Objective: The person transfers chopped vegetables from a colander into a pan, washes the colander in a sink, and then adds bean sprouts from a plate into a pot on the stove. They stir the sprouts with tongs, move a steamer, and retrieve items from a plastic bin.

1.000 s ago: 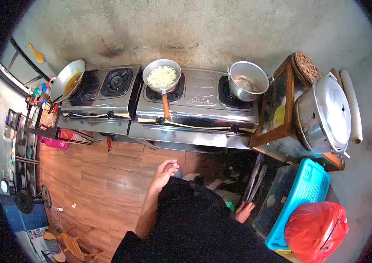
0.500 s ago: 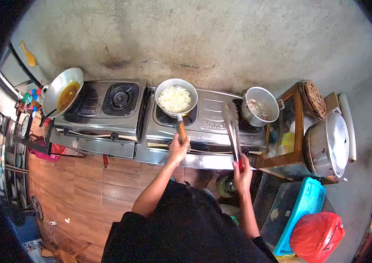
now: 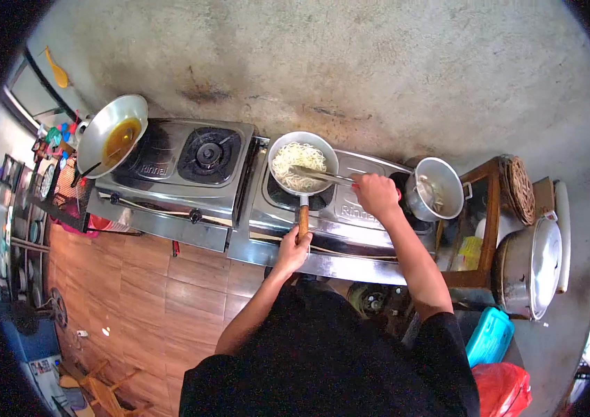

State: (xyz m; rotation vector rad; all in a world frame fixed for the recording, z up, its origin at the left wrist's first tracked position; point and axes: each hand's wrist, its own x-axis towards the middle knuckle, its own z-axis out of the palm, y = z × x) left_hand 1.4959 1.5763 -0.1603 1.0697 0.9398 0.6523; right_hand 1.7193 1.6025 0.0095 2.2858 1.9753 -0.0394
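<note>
My left hand [image 3: 293, 251] is wrapped round the wooden handle [image 3: 303, 219] of a small pan [image 3: 332, 158]. The pan sits on a burner of the right stove and holds pale noodles [image 3: 298, 165]. Over the stove, to the right of the pan, my right hand [image 3: 377, 194] grips metal tongs [image 3: 329, 177] with red on the handle. The tips of the tongs are among the noodles. Right of that hand, a metal pot [image 3: 436, 189] with something greyish inside stands on the other burner.
A second stove [image 3: 170, 201] is on the left, with a wok [image 3: 93, 142] of brown liquid at its left end. At the right are a wood-framed cabinet [image 3: 484, 233], a large lidded pot [image 3: 517, 274], a turquoise lid [image 3: 491, 336] and a red bag [image 3: 500, 389].
My right hand has moved up and forward with the tongs, which have swung from upright to lying across into the noodles. My left hand still holds the pan handle. The camera view has shifted.
</note>
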